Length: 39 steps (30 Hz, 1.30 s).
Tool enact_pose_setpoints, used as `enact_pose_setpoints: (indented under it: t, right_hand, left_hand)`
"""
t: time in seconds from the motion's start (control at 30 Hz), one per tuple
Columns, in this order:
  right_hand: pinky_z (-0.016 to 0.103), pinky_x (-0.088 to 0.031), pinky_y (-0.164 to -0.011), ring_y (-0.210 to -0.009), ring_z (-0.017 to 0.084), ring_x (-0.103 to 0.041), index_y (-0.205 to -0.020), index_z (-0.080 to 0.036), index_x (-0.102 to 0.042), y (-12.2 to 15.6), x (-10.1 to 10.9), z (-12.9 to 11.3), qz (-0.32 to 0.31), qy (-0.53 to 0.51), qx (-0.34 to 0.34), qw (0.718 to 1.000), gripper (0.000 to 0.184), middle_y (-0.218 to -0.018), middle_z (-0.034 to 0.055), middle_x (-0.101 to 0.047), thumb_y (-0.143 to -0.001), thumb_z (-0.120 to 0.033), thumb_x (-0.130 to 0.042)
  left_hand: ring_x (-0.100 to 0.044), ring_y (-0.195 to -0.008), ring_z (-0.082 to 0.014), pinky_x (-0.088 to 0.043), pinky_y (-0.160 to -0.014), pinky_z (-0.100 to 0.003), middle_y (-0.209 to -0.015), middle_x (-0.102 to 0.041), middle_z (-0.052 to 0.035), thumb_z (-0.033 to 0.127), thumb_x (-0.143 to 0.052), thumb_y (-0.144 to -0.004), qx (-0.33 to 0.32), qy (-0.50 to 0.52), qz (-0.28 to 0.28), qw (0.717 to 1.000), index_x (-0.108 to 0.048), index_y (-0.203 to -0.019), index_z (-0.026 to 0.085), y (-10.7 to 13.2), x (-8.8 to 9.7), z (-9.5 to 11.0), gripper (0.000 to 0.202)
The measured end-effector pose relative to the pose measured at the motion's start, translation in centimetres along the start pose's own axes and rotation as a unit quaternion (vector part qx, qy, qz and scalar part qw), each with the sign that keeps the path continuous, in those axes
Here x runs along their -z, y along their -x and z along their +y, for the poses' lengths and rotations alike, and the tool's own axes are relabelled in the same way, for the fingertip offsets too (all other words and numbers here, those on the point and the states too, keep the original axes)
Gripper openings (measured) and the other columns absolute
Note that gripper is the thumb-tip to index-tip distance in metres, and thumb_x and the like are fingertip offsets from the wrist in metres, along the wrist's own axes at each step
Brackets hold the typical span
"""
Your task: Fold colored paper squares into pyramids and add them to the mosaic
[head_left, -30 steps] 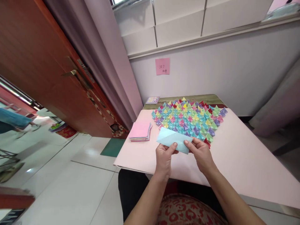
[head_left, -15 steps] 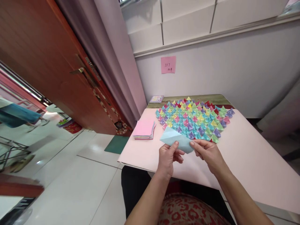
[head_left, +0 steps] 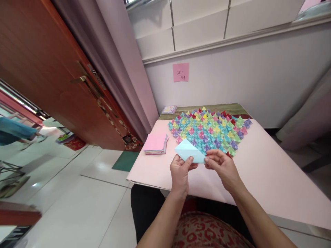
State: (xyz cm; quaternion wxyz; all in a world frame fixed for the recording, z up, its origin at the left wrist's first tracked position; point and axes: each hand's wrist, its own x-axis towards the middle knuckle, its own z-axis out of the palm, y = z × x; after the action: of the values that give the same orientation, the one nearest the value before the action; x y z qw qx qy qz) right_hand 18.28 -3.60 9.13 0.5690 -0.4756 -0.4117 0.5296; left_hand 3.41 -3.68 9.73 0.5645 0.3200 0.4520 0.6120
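A light blue sheet of folding paper (head_left: pixel 190 151) is held above the near part of the table, with a crease across it and its lower edge folded. My left hand (head_left: pixel 181 169) pinches its lower left edge, thumb on top. At the lower right corner, my right hand (head_left: pixel 221 167) grips the paper between thumb and fingers. Just beyond the paper lie many small folded paper shapes (head_left: pixel 210 131) in blue, green, yellow, pink, purple and red, set in rows. A stack of square coloured paper (head_left: pixel 155 143), pink on top, sits left of my hands.
Pale pink covering lies over the table (head_left: pixel 269 172). A small pack (head_left: pixel 169 109) rests at its back left corner. A pink note (head_left: pixel 181 72) is stuck on the wall. To the left stand a brown door (head_left: pixel 64 79) and, beyond it, a person in blue (head_left: pixel 15 129).
The paper's lower part, hanging down in a point before, is now folded to a straight lower edge. My right hand has moved inward, closer to the left. The view has shifted slightly.
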Motion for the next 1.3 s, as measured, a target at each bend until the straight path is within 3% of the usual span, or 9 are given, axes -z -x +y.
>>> enact_pose_setpoints:
  t: [0.1, 0.2, 0.3, 0.53, 0.8, 0.97, 1.1, 1.2, 1.3]
  right_hand:
    - [0.031, -0.053, -0.065, -0.074, 0.020, -0.066, -0.111, -0.018, -0.064, 0.1, -0.1, 0.1, -0.029, 0.019, -0.034, 0.999, 0.057, -0.082, 0.0044, -0.071, -0.069, -0.053, -0.080]
    - [0.028, -0.048, -0.061, -0.068, 0.017, -0.063, -0.094, -0.017, -0.070, -0.1, -0.1, 0.4, -0.055, 0.016, -0.061, 0.997, 0.046, -0.076, 0.0033, -0.071, -0.069, -0.054, -0.079]
    - [0.026, -0.043, -0.058, -0.061, 0.015, -0.058, -0.079, -0.016, -0.069, -0.2, 0.1, 0.6, -0.050, 0.017, -0.051, 0.997, 0.041, -0.069, 0.0017, -0.068, -0.068, -0.055, -0.079]
    - [0.026, -0.038, -0.054, -0.057, 0.013, -0.052, -0.077, -0.017, -0.070, 0.1, -0.1, 0.6, -0.078, 0.039, -0.047, 0.995, 0.043, -0.065, -0.0003, -0.064, -0.065, -0.057, -0.080]
    - [0.025, -0.041, -0.057, -0.060, 0.013, -0.054, -0.079, -0.017, -0.069, 0.2, -0.5, 0.7, -0.101, 0.029, -0.036, 0.994, 0.042, -0.068, 0.0008, -0.066, -0.068, -0.055, -0.079]
    - [0.025, -0.039, -0.054, -0.058, 0.013, -0.052, -0.078, -0.017, -0.068, 0.0, -0.5, 1.0, -0.095, 0.063, -0.010, 0.993, 0.041, -0.065, -0.0004, -0.063, -0.069, -0.055, -0.078]
    - [0.025, -0.037, -0.052, -0.057, 0.013, -0.050, -0.081, -0.017, -0.069, -0.2, -0.2, 1.2, -0.080, 0.118, 0.022, 0.990, 0.039, -0.063, -0.0007, -0.061, -0.074, -0.055, -0.073]
    - [0.025, -0.036, -0.050, -0.054, 0.013, -0.049, -0.079, -0.018, -0.070, -0.1, -0.2, 1.0, -0.049, 0.208, 0.067, 0.975, 0.034, -0.059, -0.0015, -0.058, -0.078, -0.052, -0.070]
    - [0.027, -0.046, -0.058, -0.064, 0.016, -0.059, -0.089, -0.020, -0.072, 0.5, -0.4, 0.3, -0.024, 0.247, 0.111, 0.962, 0.030, -0.071, 0.0012, -0.067, -0.081, -0.048, -0.069]
  left_hand:
    - [-0.067, -0.061, -0.0149, -0.056, -0.061, -0.027, -0.080, -0.075, -0.0060, 0.035, -0.083, -0.067, -0.010, -0.041, -0.035, 0.998, -0.066, -0.103, 0.012, 0.1, -0.1, -0.1, 0.046]
    - [-0.065, -0.060, -0.0141, -0.054, -0.057, -0.025, -0.076, -0.073, -0.0044, 0.035, -0.081, -0.069, -0.007, -0.078, -0.085, 0.993, -0.067, -0.098, 0.013, 0.2, -0.1, -0.3, 0.039]
    - [-0.064, -0.062, -0.0132, -0.053, -0.059, -0.024, -0.075, -0.071, -0.0037, 0.038, -0.077, -0.073, -0.007, -0.068, -0.065, 0.996, -0.068, -0.091, 0.013, 0.0, 0.0, -0.2, 0.032]
    - [-0.062, -0.065, -0.0109, -0.050, -0.063, -0.023, -0.075, -0.068, -0.0025, 0.033, -0.081, -0.068, 0.091, 0.095, -0.040, 0.991, -0.069, -0.084, 0.012, -0.8, 0.8, 0.0, 0.029]
    - [-0.061, -0.067, -0.0113, -0.049, -0.063, -0.023, -0.081, -0.069, -0.0028, 0.029, -0.082, -0.066, 0.138, 0.132, -0.043, 0.981, -0.070, -0.091, 0.014, -0.6, 0.8, -0.7, 0.031]
    - [-0.062, -0.073, -0.0139, -0.050, -0.062, -0.023, -0.083, -0.070, -0.0049, 0.036, -0.081, -0.068, 0.107, 0.072, -0.013, 0.992, -0.070, -0.093, 0.016, -0.5, 0.6, -1.1, 0.034]
    - [-0.062, -0.074, -0.0152, -0.053, -0.066, -0.026, -0.085, -0.070, -0.0079, 0.050, -0.071, -0.078, 0.068, -0.001, -0.065, 0.996, -0.072, -0.089, 0.013, -0.1, 0.5, -1.0, 0.038]
    - [-0.064, -0.075, -0.0158, -0.054, -0.067, -0.026, -0.084, -0.071, -0.0079, 0.045, -0.076, -0.075, 0.060, -0.025, -0.107, 0.992, -0.073, -0.089, 0.012, 0.2, 0.5, -0.8, 0.036]
    - [-0.064, -0.072, -0.0147, -0.055, -0.063, -0.026, -0.084, -0.071, -0.0065, 0.037, -0.080, -0.071, 0.074, 0.012, -0.121, 0.990, -0.073, -0.090, 0.013, 0.1, 0.6, -0.7, 0.032]
